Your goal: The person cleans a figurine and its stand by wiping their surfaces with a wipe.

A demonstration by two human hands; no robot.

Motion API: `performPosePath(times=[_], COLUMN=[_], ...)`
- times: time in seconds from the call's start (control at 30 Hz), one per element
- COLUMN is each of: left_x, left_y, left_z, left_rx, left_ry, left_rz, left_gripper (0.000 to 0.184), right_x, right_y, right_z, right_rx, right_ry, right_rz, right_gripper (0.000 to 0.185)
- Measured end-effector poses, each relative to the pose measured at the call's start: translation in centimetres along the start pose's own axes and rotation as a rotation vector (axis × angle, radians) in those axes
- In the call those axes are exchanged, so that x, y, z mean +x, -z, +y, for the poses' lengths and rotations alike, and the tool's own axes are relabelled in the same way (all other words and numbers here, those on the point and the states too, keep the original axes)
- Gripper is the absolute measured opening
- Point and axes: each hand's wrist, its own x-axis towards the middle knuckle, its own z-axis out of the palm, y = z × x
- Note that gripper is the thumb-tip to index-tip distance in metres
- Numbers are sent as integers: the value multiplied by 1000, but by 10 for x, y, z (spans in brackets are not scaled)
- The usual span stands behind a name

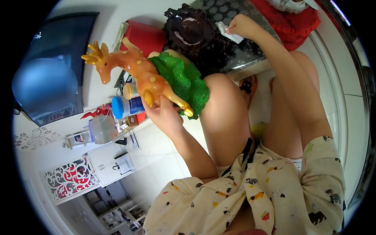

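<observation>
Orange deer figurine (143, 74)'s at 10 o'clock, left hand (166, 116) half-curled round it by the green base (186, 80); fingers are partly hidden, so can't swear to the grip. Right hand (243, 28), 1 o'clock, is pinched nearly closed on a white cloth (234, 37). Dark glossy ornament (190, 33) at 12, on the surface (256, 43).
</observation>
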Motion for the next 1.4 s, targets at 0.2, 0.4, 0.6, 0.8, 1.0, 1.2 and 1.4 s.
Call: performPosePath(times=[0.2,0.4,0.6,0.8,1.0,1.2,1.4], left_x=[0,1,1,3,2,2,-1], left_y=[-3,0,-2,-2,-2,0,-2], left_z=[-2,-3,-3,-5,-4,-3,1], left_rx=[1,3,-35,-54,-34,37,-35], left_ry=[-8,-25,-10,-20,-24,10,-10], left_rz=[65,33,36,12,15,20,17], left_gripper=[41,40,39,39,38,42,41], right_x=[-5,-29,-45,-18,-6,-8,-11], right_y=[3,-9,-20,-19,4,2,-2], right_z=[-19,-44,-48,-12,8,16,3], right_rx=[-90,-311,-283,-180,102,90,46], right_ry=[-93,6,61,-43,50,121,98], right_rz=[17,239,310,481,408,213,85], right_gripper=[36,22,15,15,19,20,20])
